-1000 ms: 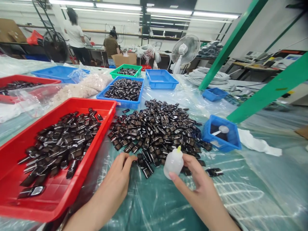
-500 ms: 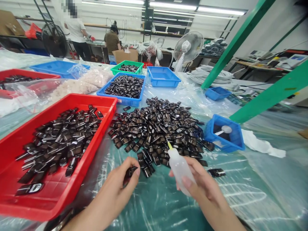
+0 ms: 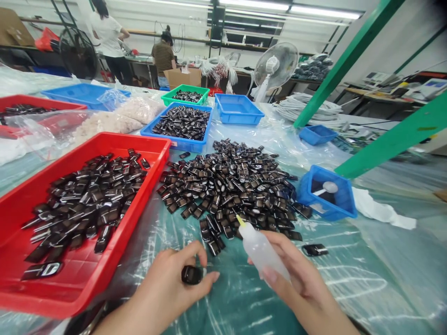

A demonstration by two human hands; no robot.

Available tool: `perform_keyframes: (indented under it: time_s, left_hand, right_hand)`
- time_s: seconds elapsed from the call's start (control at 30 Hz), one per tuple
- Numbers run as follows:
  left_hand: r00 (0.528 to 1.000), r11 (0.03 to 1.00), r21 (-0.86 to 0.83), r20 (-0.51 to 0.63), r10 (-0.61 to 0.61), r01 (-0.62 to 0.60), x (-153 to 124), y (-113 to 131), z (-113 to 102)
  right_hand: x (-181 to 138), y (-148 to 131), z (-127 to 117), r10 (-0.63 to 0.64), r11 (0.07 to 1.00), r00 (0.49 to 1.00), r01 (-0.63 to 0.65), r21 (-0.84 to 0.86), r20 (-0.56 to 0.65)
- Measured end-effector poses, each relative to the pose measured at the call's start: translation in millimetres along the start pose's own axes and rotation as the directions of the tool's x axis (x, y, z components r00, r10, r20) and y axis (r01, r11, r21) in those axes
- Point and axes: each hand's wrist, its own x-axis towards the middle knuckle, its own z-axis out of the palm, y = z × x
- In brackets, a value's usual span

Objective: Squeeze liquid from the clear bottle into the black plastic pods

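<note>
My left hand (image 3: 179, 279) is curled round a small glossy black plastic piece (image 3: 191, 275), with the thumb and forefinger a little apart in front of it. Something small and pale shows by the fingertips, too unclear to name. In my right hand (image 3: 293, 265) is a translucent white squeeze bottle (image 3: 263, 251), tilted up and to the left, with a yellow needle tip. Just beyond both hands spreads a big heap of similar black pieces (image 3: 226, 186). One loose black piece (image 3: 314, 250) lies right of my right hand.
On the left stands a red tray (image 3: 91, 288) part-filled with black pieces. A blue tray (image 3: 190, 145) behind the heap holds more. At right, a small blue bin (image 3: 316, 211) contains dark material and a scoop (image 3: 330, 187). A green post (image 3: 384, 144) slants across the right side.
My left thumb and forefinger have parted, and the black piece in that hand now shows more. The bottle's tip has shifted slightly left and down.
</note>
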Motion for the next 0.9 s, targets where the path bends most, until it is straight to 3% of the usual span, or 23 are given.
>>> perform_keyframes:
  time_s: [0.23,0.37,0.57,0.7,0.9]
  left_hand:
    - [0.997,0.999,0.018,0.053,0.050,-0.051,-2.9,5.2,-5.0]
    - [0.985,0.986,0.012,-0.054,0.167,-0.166,-8.7,13.9,-15.5]
    - [0.973,0.980,-0.014,-0.130,0.193,-0.196,-12.3,17.9,-18.7]
    - [0.969,0.983,0.029,-0.167,0.182,-0.180,-13.6,11.6,-13.9]
    - [0.975,0.983,-0.006,-0.129,0.182,-0.184,-16.1,10.5,-15.2]
  right_hand:
    - [-0.2,10.0,-11.4,-0.074,0.993,0.997,0.074,-0.094,0.004]
    - [-1.7,15.6,-22.2,-0.170,0.956,0.981,0.186,-0.227,0.090]
    - [-10.1,1.1,-11.8,-0.123,0.992,0.989,0.125,0.020,-0.087]
    - [-12.1,-4.9,-8.0,-0.076,0.996,0.990,0.081,0.037,-0.115]
    - [-11.3,-7.6,-8.3,-0.040,0.998,0.988,0.045,0.034,-0.148]
